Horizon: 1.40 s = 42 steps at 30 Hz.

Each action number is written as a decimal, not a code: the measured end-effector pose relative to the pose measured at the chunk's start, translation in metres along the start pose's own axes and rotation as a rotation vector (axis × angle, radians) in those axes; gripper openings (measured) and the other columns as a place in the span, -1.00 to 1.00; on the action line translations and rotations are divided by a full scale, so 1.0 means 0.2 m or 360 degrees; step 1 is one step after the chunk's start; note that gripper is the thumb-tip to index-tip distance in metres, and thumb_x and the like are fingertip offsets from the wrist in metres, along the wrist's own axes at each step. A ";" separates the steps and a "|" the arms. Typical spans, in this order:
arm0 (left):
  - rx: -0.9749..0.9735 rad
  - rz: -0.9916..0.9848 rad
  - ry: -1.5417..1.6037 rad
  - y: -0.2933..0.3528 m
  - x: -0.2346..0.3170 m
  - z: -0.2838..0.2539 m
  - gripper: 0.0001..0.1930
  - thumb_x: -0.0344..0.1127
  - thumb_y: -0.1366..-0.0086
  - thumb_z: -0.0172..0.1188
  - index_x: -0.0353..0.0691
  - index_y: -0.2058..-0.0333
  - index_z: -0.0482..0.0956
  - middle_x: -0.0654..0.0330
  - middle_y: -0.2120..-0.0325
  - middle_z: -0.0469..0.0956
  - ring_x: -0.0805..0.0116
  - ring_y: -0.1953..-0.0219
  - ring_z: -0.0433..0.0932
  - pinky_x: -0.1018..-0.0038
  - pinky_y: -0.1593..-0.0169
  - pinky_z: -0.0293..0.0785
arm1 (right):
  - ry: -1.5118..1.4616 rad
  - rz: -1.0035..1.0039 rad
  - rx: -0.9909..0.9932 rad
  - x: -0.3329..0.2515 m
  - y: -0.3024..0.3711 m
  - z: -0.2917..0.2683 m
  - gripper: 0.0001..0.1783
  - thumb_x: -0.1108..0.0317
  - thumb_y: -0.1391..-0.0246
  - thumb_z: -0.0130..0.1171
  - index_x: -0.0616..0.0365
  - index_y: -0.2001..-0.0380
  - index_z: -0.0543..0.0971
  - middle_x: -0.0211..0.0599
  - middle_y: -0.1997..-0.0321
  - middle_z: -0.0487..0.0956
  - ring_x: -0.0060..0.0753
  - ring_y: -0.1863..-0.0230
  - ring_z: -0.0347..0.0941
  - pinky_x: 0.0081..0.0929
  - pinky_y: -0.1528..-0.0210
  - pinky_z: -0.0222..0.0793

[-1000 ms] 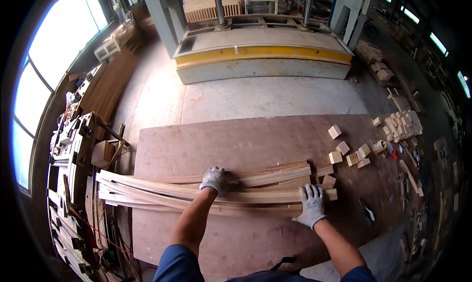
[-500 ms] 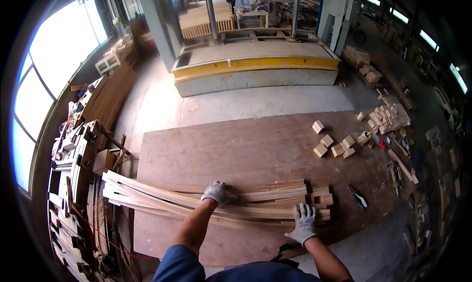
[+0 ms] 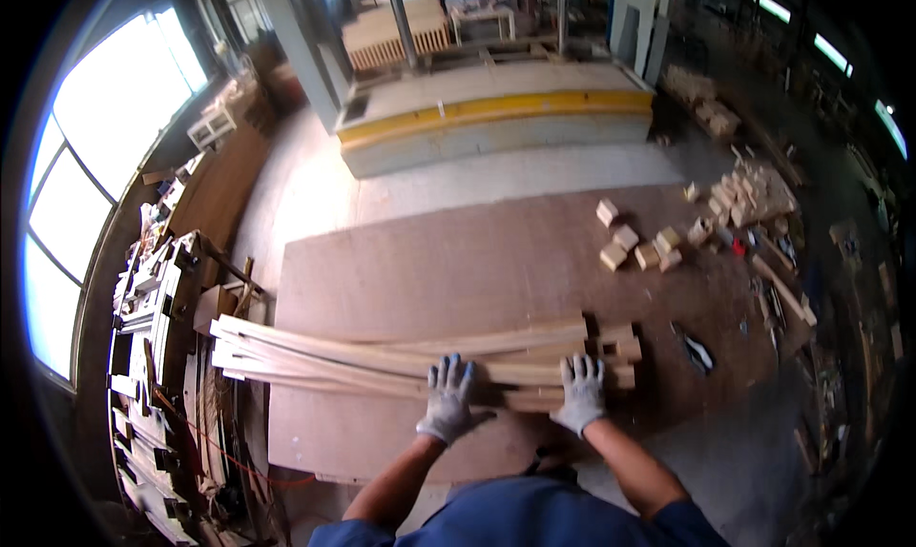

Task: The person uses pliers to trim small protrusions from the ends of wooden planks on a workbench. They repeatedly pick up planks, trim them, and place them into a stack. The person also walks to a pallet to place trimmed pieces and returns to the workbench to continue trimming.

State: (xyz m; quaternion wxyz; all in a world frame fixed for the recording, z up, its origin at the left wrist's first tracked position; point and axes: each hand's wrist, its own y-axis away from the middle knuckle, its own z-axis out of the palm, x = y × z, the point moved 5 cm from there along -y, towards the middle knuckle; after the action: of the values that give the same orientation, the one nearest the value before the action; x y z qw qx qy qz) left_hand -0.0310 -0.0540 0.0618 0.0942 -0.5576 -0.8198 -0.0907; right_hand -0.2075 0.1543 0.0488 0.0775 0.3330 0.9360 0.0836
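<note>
A bundle of long, pale, slightly bowed wooden strips (image 3: 372, 363) lies across a brown wooden board (image 3: 429, 270). My left hand (image 3: 448, 401), in a grey-white work glove with bluish fingertips, rests at the near edge of the bundle. Its fingers are spread and stretched over the strips, the thumb pointing right. Farther right, my gloved right hand (image 3: 581, 394) lies on the strips close to their right ends, fingers extended and apart. The fingers' undersides are hidden. Short crosspieces show between strips at the right end.
Several small wooden blocks (image 3: 625, 237) sit on the board's far right, near a heap of blocks (image 3: 754, 194). Pliers (image 3: 694, 349) lie right of the strips. A cluttered bench (image 3: 153, 328) runs along the left. Beyond the floor stands a press with a yellow band (image 3: 496, 108).
My left hand has moved from the far side of the bundle to its near edge, fingers now spread. My right hand has shifted slightly left. The view has tilted a little.
</note>
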 end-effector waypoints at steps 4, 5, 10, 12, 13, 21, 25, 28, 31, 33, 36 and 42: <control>0.0002 -0.0051 -0.0052 -0.04 -0.01 0.03 0.22 0.19 0.08 0.54 -0.20 -0.45 0.07 -0.25 -0.46 -0.03 -0.27 -0.51 -0.12 -0.19 -0.50 -0.26 | 0.0029 -0.0162 0.0145 0.03 -0.06 0.00 0.24 0.02 0.42 0.54 0.15 -0.39 0.21 0.05 -0.40 0.25 0.14 -0.45 0.08 0.21 -0.52 -0.17; -0.0024 -0.0091 -0.0074 -0.06 -0.01 0.03 0.23 0.17 0.09 0.55 -0.20 -0.45 0.08 -0.25 -0.46 -0.03 -0.28 -0.51 -0.13 -0.18 -0.50 -0.27 | 0.0075 -0.0154 0.0124 0.03 -0.09 -0.01 0.25 -0.01 0.41 0.55 0.14 -0.40 0.20 0.04 -0.40 0.25 0.12 -0.46 0.07 0.20 -0.52 -0.17; -0.0027 -0.0185 -0.0084 -0.12 0.05 0.01 0.24 0.10 0.13 0.59 -0.21 -0.45 0.07 -0.23 -0.47 -0.04 -0.27 -0.52 -0.15 -0.17 -0.51 -0.30 | 0.0148 -0.0083 -0.0039 0.06 -0.09 -0.01 0.34 -0.16 0.27 0.52 0.10 -0.50 0.06 0.05 -0.53 0.15 0.16 -0.54 -0.02 0.21 -0.54 -0.22; 0.0015 -0.0164 -0.0055 -0.10 0.04 0.05 0.23 0.11 0.12 0.58 -0.21 -0.45 0.08 -0.19 -0.48 -0.06 -0.24 -0.53 -0.17 -0.19 -0.51 -0.33 | 0.0009 -0.0182 0.0060 0.07 -0.04 -0.05 0.22 -0.20 0.18 0.47 0.11 -0.47 0.15 0.03 -0.47 0.21 0.15 -0.51 0.03 0.22 -0.53 -0.17; 0.0017 -0.0177 -0.0034 -0.10 0.03 0.08 0.24 0.10 0.13 0.59 -0.20 -0.45 0.08 -0.18 -0.48 -0.07 -0.23 -0.53 -0.18 -0.19 -0.51 -0.34 | -0.0186 -0.0244 0.0230 0.11 0.01 -0.07 0.16 -0.20 0.15 0.45 0.13 -0.44 0.20 0.04 -0.44 0.24 0.16 -0.50 0.05 0.18 -0.53 -0.14; -0.0036 -0.0321 -0.0070 -0.10 0.07 0.07 0.27 0.05 0.14 0.61 -0.18 -0.47 0.01 -0.15 -0.49 -0.08 -0.20 -0.54 -0.23 -0.17 -0.52 -0.35 | -0.0511 0.0729 0.0774 1.20 0.25 -0.02 -0.40 0.22 0.00 0.28 0.21 -0.12 0.45 0.11 -0.23 0.40 0.20 -0.25 0.30 0.05 -0.28 0.22; -0.0048 -0.0264 -0.0090 -0.14 0.07 0.08 0.28 0.07 0.15 0.61 -0.19 -0.47 0.02 -0.19 -0.48 -0.08 -0.26 -0.53 -0.21 -0.18 -0.51 -0.33 | -0.0498 0.0913 0.0728 1.64 0.34 0.18 -0.25 0.35 0.12 0.42 0.19 -0.19 0.39 0.12 -0.24 0.39 0.15 -0.29 0.29 -0.07 -0.38 0.20; -0.0065 -0.0276 -0.0200 -0.18 0.08 0.09 0.27 0.08 0.15 0.60 -0.16 -0.47 0.04 -0.21 -0.47 -0.06 -0.28 -0.52 -0.17 -0.19 -0.50 -0.29 | -0.0255 0.1246 0.0278 1.91 0.38 0.32 0.01 0.21 0.07 0.40 0.17 -0.44 0.17 0.18 -0.48 0.20 0.15 -0.49 0.11 -0.13 -0.50 0.08; -0.0084 -0.0355 -0.0285 -0.16 0.07 0.11 0.29 0.08 0.17 0.62 -0.16 -0.47 0.02 -0.23 -0.46 -0.04 -0.27 -0.51 -0.14 -0.20 -0.49 -0.26 | -0.0397 0.1246 -0.0069 1.92 0.28 0.32 0.05 0.22 0.06 0.33 0.15 -0.48 0.10 0.16 -0.52 0.15 0.11 -0.52 0.09 -0.15 -0.50 0.10; -0.0058 -0.0383 -0.0285 -0.17 0.08 0.11 0.30 0.07 0.19 0.63 -0.17 -0.46 0.02 -0.25 -0.45 -0.03 -0.26 -0.51 -0.13 -0.22 -0.49 -0.25 | -0.0325 0.1311 -0.0024 1.89 0.23 0.31 -0.07 0.26 0.07 0.31 0.15 -0.40 0.22 0.12 -0.45 0.25 0.15 -0.45 0.18 -0.11 -0.46 0.17; 0.0034 -0.0412 -0.0238 -0.17 0.06 0.13 0.26 0.07 0.18 0.62 -0.14 -0.46 0.07 -0.18 -0.46 -0.01 -0.27 -0.51 -0.13 -0.23 -0.48 -0.23 | -0.0190 0.1256 0.0035 1.79 0.18 0.25 -0.39 0.30 0.13 0.33 0.12 -0.07 0.46 0.07 -0.24 0.46 0.19 -0.26 0.40 -0.04 -0.26 0.40; 0.0148 -0.0287 -0.0300 -0.15 -0.01 0.18 -0.02 0.03 -0.16 0.34 -0.07 -0.47 0.06 -0.21 -0.44 0.04 -0.33 -0.49 -0.05 -0.27 -0.45 -0.17 | -0.0504 0.1149 0.0071 1.52 0.30 0.29 -0.42 0.26 0.30 0.48 0.18 0.12 0.54 0.09 0.08 0.62 0.19 0.02 0.57 0.04 -0.03 0.49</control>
State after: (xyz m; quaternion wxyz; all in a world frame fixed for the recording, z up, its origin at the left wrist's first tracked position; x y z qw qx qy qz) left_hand -0.0607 -0.0569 0.0257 0.0341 -0.4826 -0.8751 -0.0079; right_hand -0.3917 0.4004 -0.0230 0.1793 0.6511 0.7367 0.0328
